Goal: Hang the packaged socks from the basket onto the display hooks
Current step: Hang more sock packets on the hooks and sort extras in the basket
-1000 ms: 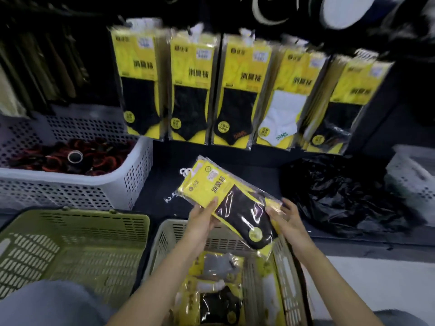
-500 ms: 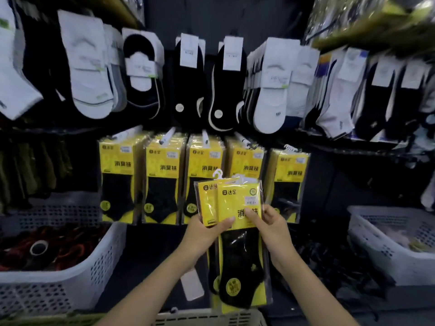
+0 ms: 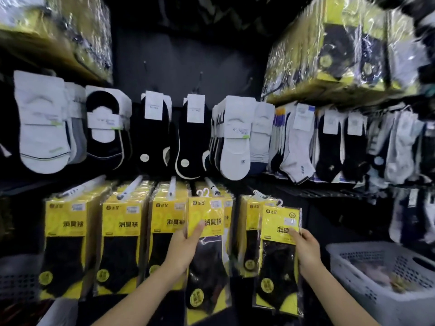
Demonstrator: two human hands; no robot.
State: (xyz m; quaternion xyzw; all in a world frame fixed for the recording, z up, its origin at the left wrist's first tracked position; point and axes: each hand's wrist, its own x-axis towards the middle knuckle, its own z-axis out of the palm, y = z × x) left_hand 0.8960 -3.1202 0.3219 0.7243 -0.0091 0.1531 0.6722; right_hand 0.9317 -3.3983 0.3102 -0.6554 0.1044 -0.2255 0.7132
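We log the dark display wall (image 3: 188, 62); toward its lower edge hangs a row of yellow-and-black film-wrapped sock packets (image 3: 117, 231). Our left hand (image 3: 183, 250) grips one loose packet (image 3: 206, 215), thumb on its front, white hanger loops (image 3: 203, 192) just beside a white-tipped display hook (image 3: 211, 185). Our right hand (image 3: 306, 250) clasps a second packet (image 3: 280, 267) at the row's right end. Risk: slick film, small loops; a missed hook could drop it.

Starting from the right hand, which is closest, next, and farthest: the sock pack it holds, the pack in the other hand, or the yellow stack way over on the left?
1. right-hand pack: gripped by the right hand itself, on the right.
2. left-hand pack: to its left, mid-row, held by the left hand.
3. leftmost yellow stack: hanging at the row's far left end.
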